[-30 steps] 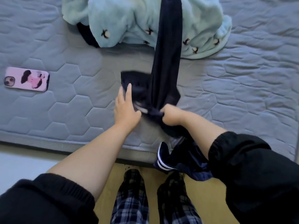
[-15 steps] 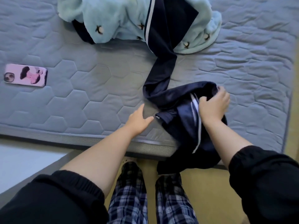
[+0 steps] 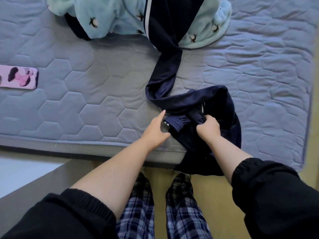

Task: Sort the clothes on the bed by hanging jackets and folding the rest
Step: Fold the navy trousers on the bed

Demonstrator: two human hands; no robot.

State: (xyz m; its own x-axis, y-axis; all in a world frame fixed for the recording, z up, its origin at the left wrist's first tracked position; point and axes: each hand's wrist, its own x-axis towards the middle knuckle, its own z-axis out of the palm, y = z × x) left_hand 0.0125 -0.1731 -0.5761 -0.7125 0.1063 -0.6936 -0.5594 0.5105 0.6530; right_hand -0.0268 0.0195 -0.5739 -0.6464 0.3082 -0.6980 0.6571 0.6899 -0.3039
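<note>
A navy track garment [image 3: 165,71] with white stripes trails from the top of the bed down to its near edge, where a bunched part [image 3: 224,118] hangs over the side. My right hand [image 3: 208,128] grips a fold of that bunch. My left hand [image 3: 158,131] is open, its forefinger stretched beside the ribbed cuff [image 3: 174,121] without gripping it. A fluffy light-blue garment [image 3: 112,12] with small dark marks lies at the top, partly under the navy one.
The grey quilted mattress [image 3: 86,100] fills most of the view. A pink phone [image 3: 19,77] lies at its left edge. Wooden floor and my plaid trouser legs [image 3: 162,213] are below the bed's near edge.
My right hand has moved left and down from the top of the bunched cloth to a fold near the cuff. My left hand has shifted slightly toward the cuff.
</note>
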